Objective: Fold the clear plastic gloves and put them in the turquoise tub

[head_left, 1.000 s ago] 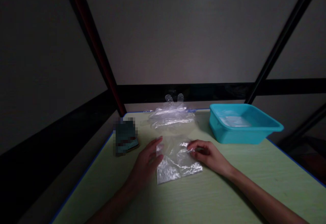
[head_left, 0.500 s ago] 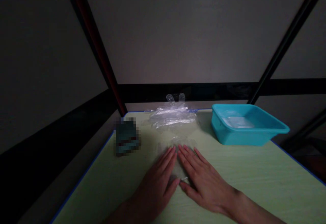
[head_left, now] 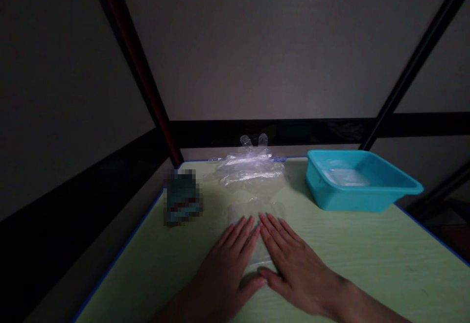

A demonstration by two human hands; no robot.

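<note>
Both of my hands lie flat, palms down, side by side on the green table (head_left: 348,254). My left hand (head_left: 229,259) and my right hand (head_left: 290,259) have their fingers stretched out and press on a clear plastic bag (head_left: 257,211). Most of the bag is hidden under them; only its far edge shows beyond the fingertips. A crumpled heap of clear plastic gloves or bags (head_left: 251,166) sits further back on the table.
A turquoise plastic basin (head_left: 362,181) stands at the back right. A blurred-out teal object (head_left: 182,196) sits near the left table edge. Dark frame bars and a grey wall rise behind the table. The scene is dim.
A second ago my fingers were holding the bag's edges apart. Since then both hands have come together flat on top of it and slid slightly toward me.
</note>
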